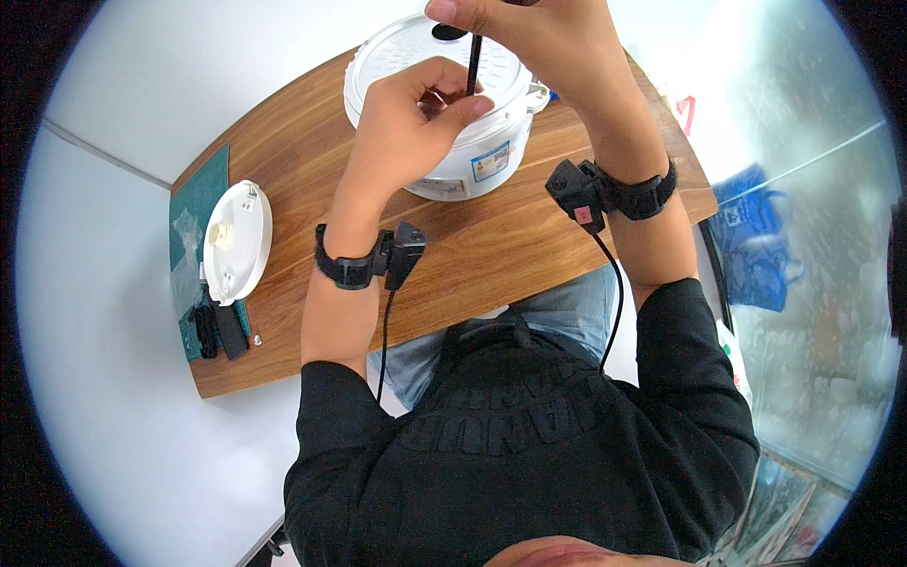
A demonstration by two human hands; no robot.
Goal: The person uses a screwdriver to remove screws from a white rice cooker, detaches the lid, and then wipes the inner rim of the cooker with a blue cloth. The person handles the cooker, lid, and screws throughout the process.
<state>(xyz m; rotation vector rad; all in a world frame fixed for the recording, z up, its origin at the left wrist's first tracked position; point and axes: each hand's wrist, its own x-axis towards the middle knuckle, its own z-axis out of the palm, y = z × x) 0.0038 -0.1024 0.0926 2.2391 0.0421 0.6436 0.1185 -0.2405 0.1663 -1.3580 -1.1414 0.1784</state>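
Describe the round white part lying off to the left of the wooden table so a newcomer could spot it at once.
Start at the wooden table, where both hands work over a white cooker body. Go to the table's left end, to the green mat. The round white lid lies partly on that mat: a flat white disc with a small knob at its centre, unlike the small dark pieces below it.

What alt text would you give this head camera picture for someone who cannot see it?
Seen from above, a seated person's right hand holds a thin dark tool upright over a white rice cooker on a wooden table, while the left hand grips the cooker's top. A white round lid lies on the table's left end.
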